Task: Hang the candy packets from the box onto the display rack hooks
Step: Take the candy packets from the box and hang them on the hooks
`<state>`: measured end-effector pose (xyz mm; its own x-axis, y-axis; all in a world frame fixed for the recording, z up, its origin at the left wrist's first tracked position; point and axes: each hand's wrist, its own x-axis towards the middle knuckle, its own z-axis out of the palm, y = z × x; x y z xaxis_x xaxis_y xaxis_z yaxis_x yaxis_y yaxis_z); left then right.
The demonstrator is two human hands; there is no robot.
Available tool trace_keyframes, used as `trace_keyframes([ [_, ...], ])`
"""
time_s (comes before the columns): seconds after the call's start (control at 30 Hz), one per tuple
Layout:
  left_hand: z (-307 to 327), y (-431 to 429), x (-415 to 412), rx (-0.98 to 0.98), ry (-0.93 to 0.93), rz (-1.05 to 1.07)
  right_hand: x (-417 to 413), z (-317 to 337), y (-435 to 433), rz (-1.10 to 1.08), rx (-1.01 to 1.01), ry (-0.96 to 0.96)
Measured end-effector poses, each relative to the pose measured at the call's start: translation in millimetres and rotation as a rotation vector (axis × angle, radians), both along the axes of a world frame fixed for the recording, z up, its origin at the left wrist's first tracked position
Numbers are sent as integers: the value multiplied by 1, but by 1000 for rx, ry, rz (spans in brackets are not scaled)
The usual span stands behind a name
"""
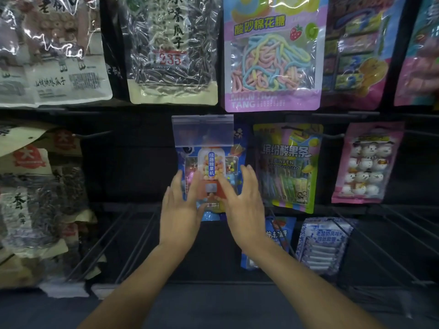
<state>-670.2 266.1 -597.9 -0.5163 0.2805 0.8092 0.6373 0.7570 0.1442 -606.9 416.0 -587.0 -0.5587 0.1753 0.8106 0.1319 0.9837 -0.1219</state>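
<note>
At the centre of the frame, on the middle row of the display rack (133, 162), a blue candy packet (211, 162) printed with a gumball machine hangs upright, its top behind a clear plastic tag flap (203, 130). The left hand (181, 210) lies against the packet's lower left edge and the right hand (243, 205) against its lower right. Each grip is apart: the fingers are straight and rest on the packet's face and sides without curling round it. Just beside the packet, to the right, hangs a yellow and green sour-strip packet (288, 167), and further right a pink packet of snowman sweets (367, 162). Above, in the top row, a pink packet of pastel candy ropes (273, 55) hangs next to a clear bag of sunflower seeds (171, 48). Bare wire hooks (133, 236) jut out below the hands, with blue and white packets (323, 243) at lower right. Seed bags (31, 198) crowd the left edge.
</note>
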Motion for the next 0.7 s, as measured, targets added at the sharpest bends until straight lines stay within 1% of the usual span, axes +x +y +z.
trace_keyframes([
  [0.07,-5,-12,2,-133,49,38,4,-1,3,-1,97,-25],
  [0.13,-9,-23,7,-270,21,45,8,-4,5,54,150,-71],
  [0.2,-11,-30,14,-354,-31,48,14,-6,5,90,189,-130],
  [0.33,-9,-37,24,-431,-127,53,25,-6,1,89,208,-246],
  [0.5,11,-40,40,-539,-230,89,41,9,-5,103,189,-432],
  [0.7,29,-48,79,-583,-345,67,80,21,-15,193,77,-503],
])
